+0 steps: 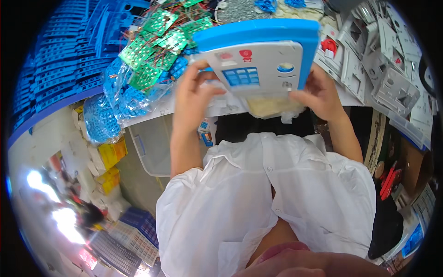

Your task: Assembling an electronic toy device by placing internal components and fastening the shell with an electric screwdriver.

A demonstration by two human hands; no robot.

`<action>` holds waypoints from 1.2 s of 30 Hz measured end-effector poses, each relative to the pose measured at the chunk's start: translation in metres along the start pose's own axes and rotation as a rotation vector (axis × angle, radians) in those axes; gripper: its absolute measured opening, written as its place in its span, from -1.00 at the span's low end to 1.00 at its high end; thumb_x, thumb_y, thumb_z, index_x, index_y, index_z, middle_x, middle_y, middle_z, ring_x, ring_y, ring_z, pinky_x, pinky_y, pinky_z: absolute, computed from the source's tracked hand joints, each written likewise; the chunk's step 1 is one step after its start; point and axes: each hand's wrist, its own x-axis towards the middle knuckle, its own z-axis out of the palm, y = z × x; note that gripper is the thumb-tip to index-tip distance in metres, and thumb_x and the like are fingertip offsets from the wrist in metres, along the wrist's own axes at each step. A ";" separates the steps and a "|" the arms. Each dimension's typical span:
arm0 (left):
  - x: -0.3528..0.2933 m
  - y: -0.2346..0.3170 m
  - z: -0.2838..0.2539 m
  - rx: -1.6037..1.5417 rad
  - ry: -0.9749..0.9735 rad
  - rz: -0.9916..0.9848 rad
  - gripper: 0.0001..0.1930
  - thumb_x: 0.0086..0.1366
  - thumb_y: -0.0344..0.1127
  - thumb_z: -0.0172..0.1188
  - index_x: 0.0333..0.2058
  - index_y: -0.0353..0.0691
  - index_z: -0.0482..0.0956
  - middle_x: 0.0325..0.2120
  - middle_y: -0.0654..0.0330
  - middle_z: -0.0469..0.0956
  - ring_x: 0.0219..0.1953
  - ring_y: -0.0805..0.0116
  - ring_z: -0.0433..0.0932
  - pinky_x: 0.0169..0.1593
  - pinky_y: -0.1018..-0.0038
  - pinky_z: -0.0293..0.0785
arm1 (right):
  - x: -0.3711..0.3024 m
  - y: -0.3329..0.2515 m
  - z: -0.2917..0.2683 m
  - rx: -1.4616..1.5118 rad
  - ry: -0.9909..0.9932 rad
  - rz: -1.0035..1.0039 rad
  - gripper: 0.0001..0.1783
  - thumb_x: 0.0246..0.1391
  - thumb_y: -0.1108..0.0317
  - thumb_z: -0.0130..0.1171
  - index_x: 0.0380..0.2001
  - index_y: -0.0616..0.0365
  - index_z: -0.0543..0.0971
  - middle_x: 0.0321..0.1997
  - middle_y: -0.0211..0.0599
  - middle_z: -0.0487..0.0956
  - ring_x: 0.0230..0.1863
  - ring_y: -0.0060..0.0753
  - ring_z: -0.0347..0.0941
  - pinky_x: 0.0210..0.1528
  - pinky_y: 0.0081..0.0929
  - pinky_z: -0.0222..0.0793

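Note:
A blue-and-white plastic housing with a keypad (267,53) is tilted up in front of me at the table's near edge. It has blue keys, a round hole and small red prints on its white face. My right hand (323,92) grips its right side, thumb in front near the lower corner and the other fingers partly hidden behind. At the left side is my left hand (196,87), bent and smeared by motion; its fingertips are close to the edge, and whether they grip it is unclear. Below the housing lies a pale yellowish bundle (274,106), partly covered.
Green circuit boards with wires (159,44) heap at the back left, beside blue keypad parts in clear bags (104,117). Stacked blue plastic frames (67,69) fill the far left. White plastic panels (383,60) pile up at the right. A clear bin (152,152) stands below the table.

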 end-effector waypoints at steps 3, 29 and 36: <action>0.009 0.017 -0.009 -0.360 0.015 -0.367 0.01 0.32 0.49 -0.30 0.27 -0.45 0.37 0.10 -0.07 0.57 0.07 0.22 0.61 0.14 0.32 0.58 | 0.037 -0.012 -0.021 -0.603 0.050 -0.648 -0.60 0.12 0.53 0.31 0.06 0.15 0.57 -0.08 -0.29 0.65 -0.18 -0.58 0.56 -0.17 -0.53 0.50; -0.032 -0.044 0.058 0.715 0.025 -0.085 -0.26 0.40 -0.41 0.18 0.47 -0.34 0.06 -0.65 0.23 0.51 -0.61 0.56 0.41 -0.47 0.55 0.33 | -0.001 0.003 -0.014 -0.879 0.012 -0.052 -0.39 0.21 0.17 0.32 0.31 0.00 0.48 -0.53 -0.14 0.56 -0.54 -0.24 0.52 -0.41 -0.40 0.39; -0.021 -0.052 0.057 0.837 0.037 -0.019 -0.22 0.35 -0.35 0.24 0.43 -0.47 0.06 -0.74 0.18 0.42 -0.72 0.33 0.45 -0.57 0.42 0.35 | 0.016 0.012 -0.022 -0.994 0.035 -0.201 -0.42 0.19 0.17 0.34 0.26 0.00 0.52 -0.47 -0.14 0.62 -0.49 -0.13 0.58 -0.36 -0.34 0.46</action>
